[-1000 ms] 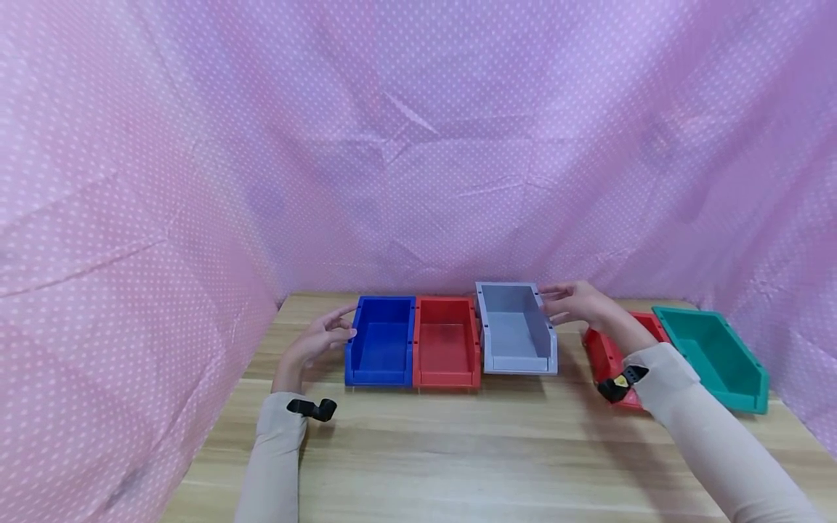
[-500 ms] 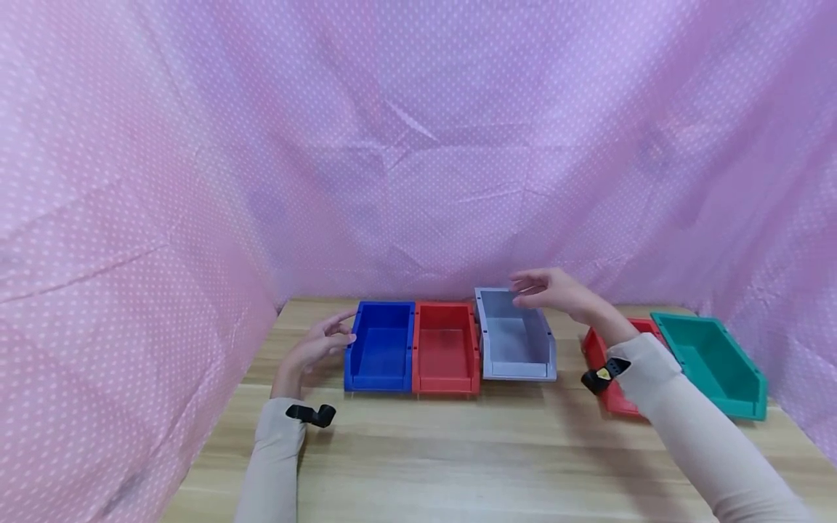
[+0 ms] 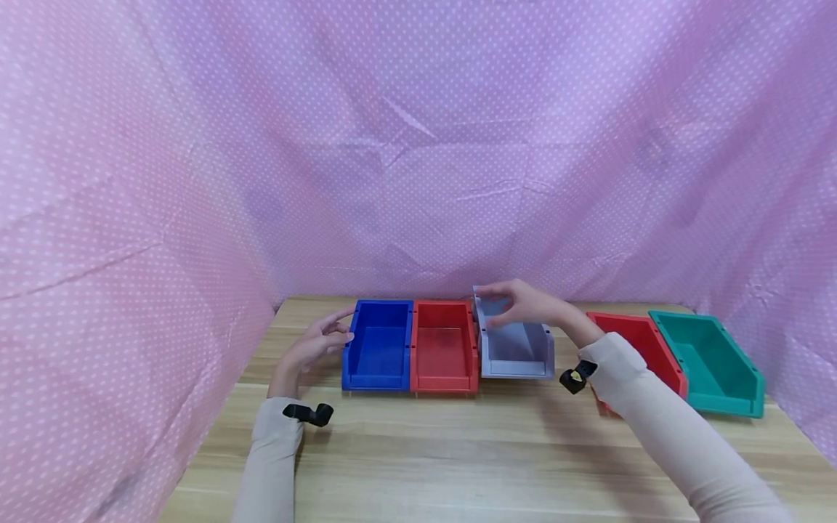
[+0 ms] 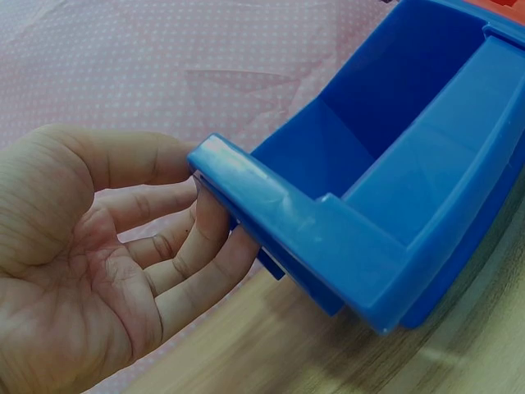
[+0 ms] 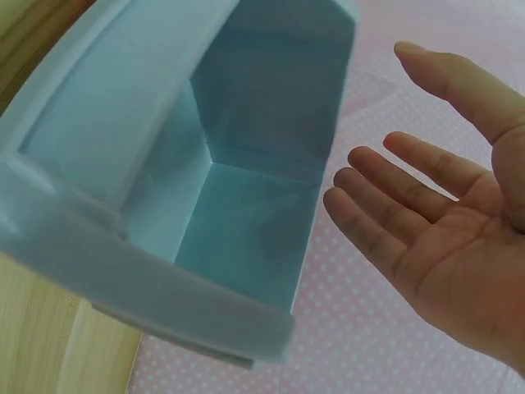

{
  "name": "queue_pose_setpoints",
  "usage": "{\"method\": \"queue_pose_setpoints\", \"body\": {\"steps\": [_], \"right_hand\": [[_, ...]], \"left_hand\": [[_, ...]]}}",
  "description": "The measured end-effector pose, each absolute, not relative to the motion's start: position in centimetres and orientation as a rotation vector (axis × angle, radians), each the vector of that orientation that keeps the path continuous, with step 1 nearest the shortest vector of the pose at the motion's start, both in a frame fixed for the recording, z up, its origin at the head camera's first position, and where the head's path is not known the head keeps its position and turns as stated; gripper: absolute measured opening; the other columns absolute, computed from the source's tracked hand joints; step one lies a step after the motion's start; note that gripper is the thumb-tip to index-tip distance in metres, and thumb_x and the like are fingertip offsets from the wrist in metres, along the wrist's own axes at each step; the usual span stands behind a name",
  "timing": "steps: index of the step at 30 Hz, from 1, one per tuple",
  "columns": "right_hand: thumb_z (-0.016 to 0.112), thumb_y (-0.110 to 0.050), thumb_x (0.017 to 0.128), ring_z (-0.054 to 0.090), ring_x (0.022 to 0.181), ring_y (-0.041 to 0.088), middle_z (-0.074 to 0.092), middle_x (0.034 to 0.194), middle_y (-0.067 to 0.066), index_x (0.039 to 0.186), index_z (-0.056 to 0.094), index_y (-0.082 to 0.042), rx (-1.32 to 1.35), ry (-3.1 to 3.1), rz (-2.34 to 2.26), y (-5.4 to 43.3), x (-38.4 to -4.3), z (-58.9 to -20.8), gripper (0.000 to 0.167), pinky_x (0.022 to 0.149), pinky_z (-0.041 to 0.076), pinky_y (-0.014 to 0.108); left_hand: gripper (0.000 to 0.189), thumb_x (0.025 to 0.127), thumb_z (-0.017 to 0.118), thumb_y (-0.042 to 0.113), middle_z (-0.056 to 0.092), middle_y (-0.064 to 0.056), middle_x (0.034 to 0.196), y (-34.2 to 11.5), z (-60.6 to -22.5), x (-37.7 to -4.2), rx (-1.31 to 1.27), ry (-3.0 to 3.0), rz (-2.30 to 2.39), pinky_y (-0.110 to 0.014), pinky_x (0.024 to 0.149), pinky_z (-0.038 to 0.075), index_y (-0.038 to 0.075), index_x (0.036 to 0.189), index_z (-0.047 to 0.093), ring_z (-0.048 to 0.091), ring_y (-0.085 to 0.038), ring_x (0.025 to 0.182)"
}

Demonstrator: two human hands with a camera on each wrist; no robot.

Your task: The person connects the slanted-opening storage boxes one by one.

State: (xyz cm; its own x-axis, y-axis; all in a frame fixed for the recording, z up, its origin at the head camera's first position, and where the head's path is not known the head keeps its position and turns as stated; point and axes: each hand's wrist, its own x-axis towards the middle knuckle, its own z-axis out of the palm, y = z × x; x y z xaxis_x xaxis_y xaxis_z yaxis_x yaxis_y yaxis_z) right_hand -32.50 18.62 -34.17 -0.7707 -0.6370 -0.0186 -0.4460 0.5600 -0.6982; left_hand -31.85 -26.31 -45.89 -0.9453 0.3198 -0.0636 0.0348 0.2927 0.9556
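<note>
At the left end of a row stands a blue storage bin [image 3: 379,349]. My left hand [image 3: 317,343] rests against its outer left side; in the left wrist view the thumb lies at the rim and the fingertips touch the wall below it. Right of it stands a red bin [image 3: 445,349], side against side. A grey bin [image 3: 518,359] is third, set slightly farther back. My right hand [image 3: 523,301] is over it in the head view, partly covering its back. The right wrist view shows that hand holding nothing, fingers spread and apart from the grey bin.
Another red bin [image 3: 637,341] and a green bin [image 3: 713,363] stand side by side at the right, the red one partly behind my right sleeve. They all stand on a wooden table [image 3: 418,450]. A pink dotted cloth [image 3: 418,181] hangs behind and at both sides.
My right hand has left the grey bin's right side and moved left over that bin. My left hand stays at the blue bin, and the bins have kept their places.
</note>
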Motion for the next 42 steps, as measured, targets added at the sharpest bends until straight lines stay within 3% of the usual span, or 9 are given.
{"method": "queue_pose_setpoints", "body": {"steps": [4,10,14,21,34,42], "right_hand": [[0.082,-0.022,0.087,0.051,0.136,0.04,0.051,0.152,0.019,0.148,0.052,-0.004,-0.915,2.543,-0.957,18.2,-32.5,-34.5,0.071,0.107,0.047,0.057],[0.082,-0.021,0.087,0.045,0.142,0.042,0.047,0.154,0.022,0.149,0.049,0.0,-0.918,2.509,-0.931,18.0,-32.5,-34.8,0.073,0.111,0.042,0.058],[0.082,-0.023,0.087,0.044,0.142,0.042,0.047,0.154,0.023,0.149,0.048,0.001,-0.934,2.513,-0.916,17.9,-32.8,-35.0,0.075,0.111,0.041,0.06],[0.084,-0.026,0.085,0.04,0.145,0.043,0.043,0.156,0.024,0.15,0.046,0.002,-0.923,2.511,-0.893,17.9,-32.9,-35.0,0.08,0.115,0.036,0.06],[0.086,-0.024,0.083,0.041,0.144,0.044,0.046,0.154,0.023,0.147,0.048,0.006,-0.844,2.537,-0.843,17.2,-32.5,-36.1,0.081,0.116,0.035,0.058],[0.087,-0.025,0.082,0.042,0.144,0.042,0.046,0.155,0.021,0.148,0.049,0.004,-0.821,2.561,-0.844,17.1,-32.3,-37.1,0.081,0.115,0.037,0.059]], "left_hand": [[0.066,0.101,0.063,0.015,0.053,-0.013,0.122,-26.4,-45.8,-31.8,0.349,2.304,1.713,-0.027,0.087,0.053,0.016,0.16,0.034,0.059,-0.015,0.102],[0.065,0.1,0.064,0.016,0.054,-0.011,0.119,-26.4,-45.7,-31.8,0.344,2.314,1.699,-0.029,0.076,0.048,0.018,0.159,0.036,0.058,-0.015,0.099],[0.065,0.101,0.063,0.016,0.053,-0.01,0.119,-26.5,-45.8,-31.9,0.35,2.296,1.71,-0.027,0.085,0.052,0.018,0.16,0.035,0.059,-0.016,0.103],[0.066,0.1,0.065,0.017,0.055,-0.009,0.118,-26.6,-45.8,-32.1,0.306,2.326,1.684,-0.029,0.079,0.05,0.021,0.159,0.037,0.058,-0.017,0.1],[0.066,0.101,0.063,0.015,0.053,-0.013,0.122,-26.5,-45.9,-32.0,0.35,2.263,1.739,-0.029,0.093,0.053,0.017,0.16,0.034,0.061,-0.018,0.106],[0.066,0.101,0.063,0.016,0.052,-0.013,0.122,-26.5,-45.8,-32.0,0.358,2.262,1.741,-0.03,0.093,0.053,0.016,0.16,0.034,0.06,-0.018,0.105]]}}
